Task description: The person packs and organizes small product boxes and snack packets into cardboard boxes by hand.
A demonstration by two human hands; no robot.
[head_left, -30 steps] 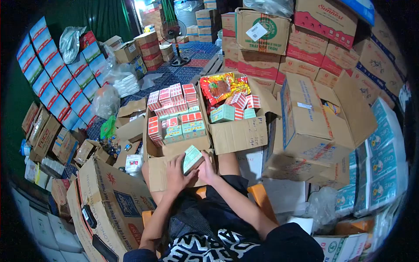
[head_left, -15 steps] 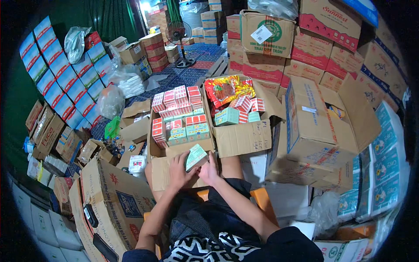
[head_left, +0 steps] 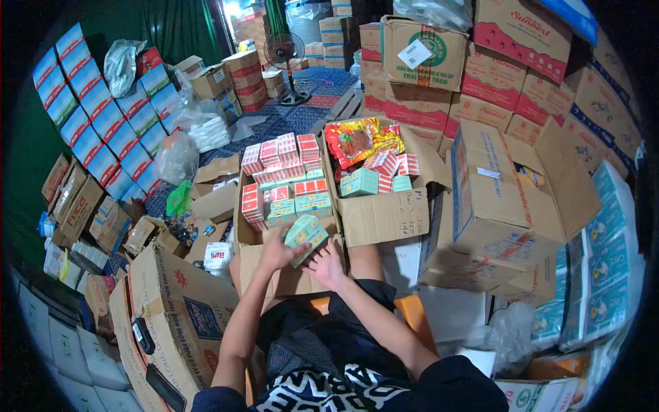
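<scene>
My left hand [head_left: 276, 253] grips the left side of a small pale-green printed carton [head_left: 307, 233], held tilted above the front flap of an open cardboard box [head_left: 269, 237]. Beside its lower right edge, my right hand [head_left: 325, 266] has its fingers stretched out, palm partly up; whether they touch the carton I cannot tell. Inside the cardboard box, red-and-white cartons [head_left: 280, 152] are stacked behind several green ones [head_left: 312, 204]. A second open box [head_left: 384, 218] on the right contains red-and-yellow food packets [head_left: 358, 141] and more small cartons [head_left: 360, 182].
A large closed carton [head_left: 171, 316] stands by my left arm, with a black phone-like object [head_left: 165, 388] on it. To the right is a big box with raised flaps [head_left: 494, 185]. Stacked cartons [head_left: 491, 79] rise behind; a standing fan [head_left: 285, 51] is farther back.
The green carton has been turned, so a different printed face shows. My right hand has loosened from its side and its fingers have spread, while my left hand keeps hold.
</scene>
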